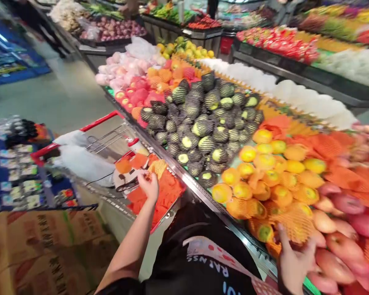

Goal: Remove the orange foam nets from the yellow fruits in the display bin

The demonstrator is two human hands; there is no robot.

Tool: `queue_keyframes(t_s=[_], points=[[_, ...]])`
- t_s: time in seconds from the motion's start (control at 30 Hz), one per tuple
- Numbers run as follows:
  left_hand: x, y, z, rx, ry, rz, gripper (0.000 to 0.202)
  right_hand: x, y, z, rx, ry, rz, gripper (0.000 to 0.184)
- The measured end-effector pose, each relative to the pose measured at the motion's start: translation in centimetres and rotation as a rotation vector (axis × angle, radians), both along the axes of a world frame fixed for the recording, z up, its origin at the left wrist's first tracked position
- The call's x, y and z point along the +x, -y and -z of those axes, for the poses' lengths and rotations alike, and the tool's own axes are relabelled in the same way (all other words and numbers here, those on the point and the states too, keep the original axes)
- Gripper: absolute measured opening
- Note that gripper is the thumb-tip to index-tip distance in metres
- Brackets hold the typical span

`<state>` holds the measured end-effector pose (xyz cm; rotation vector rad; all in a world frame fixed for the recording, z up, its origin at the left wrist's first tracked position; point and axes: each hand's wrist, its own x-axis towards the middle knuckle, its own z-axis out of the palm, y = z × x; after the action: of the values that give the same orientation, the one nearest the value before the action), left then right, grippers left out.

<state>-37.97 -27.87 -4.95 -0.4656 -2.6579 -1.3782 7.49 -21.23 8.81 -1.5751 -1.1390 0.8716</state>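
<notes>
My left hand is over the shopping cart, its fingers pinched on a bit of orange foam net. Just beyond the fingers lies a paler orange foam net, and a heap of red-orange foam nets fills this end of the cart. At the lower right, my right hand has its fingers curved round a fruit in an orange foam net, at the edge of the display. Yellow-orange netted fruits lie beyond it, and bare pinkish-red apples lie beside it.
The cart's red handle and white plastic bags are at left. A metal rail edges the display, where dark green netted fruits are piled. Cardboard boxes stand lower left. Farther produce stands and people are blurred.
</notes>
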Motion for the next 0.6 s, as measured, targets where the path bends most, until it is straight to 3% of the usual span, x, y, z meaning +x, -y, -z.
queue_keyframes(t_s=[0.07,0.1,0.2,0.3,0.43,0.53,0.6], points=[[5.7,-1.9,-2.8,0.257,-0.158,0.19,0.01,3.1,0.2,0.5,-0.036,0.001,-0.018,0.045],[9.0,-2.9,-4.1,0.302,-0.168,0.335,0.008,4.5,0.3,0.7,-0.062,-0.003,-0.053,0.039],[18.7,-6.0,-7.5,0.286,-0.014,0.763,0.012,8.1,1.0,0.8,-0.111,-0.057,-0.17,0.046],[26.5,-8.6,-9.6,0.283,0.092,1.043,0.016,10.6,2.1,0.0,-0.165,-0.234,-0.219,0.055],[32.6,-10.4,-11.1,0.15,0.066,1.278,0.024,13.6,4.5,-1.1,-0.328,-0.611,-0.261,0.047],[35.8,-9.6,-12.0,0.109,0.076,1.423,0.024,15.1,6.6,-0.8,-0.331,-0.741,-0.29,0.04],[37.9,-8.3,-12.4,0.139,0.19,1.666,0.024,15.7,7.2,0.0,-0.273,-0.721,-0.309,0.037]])
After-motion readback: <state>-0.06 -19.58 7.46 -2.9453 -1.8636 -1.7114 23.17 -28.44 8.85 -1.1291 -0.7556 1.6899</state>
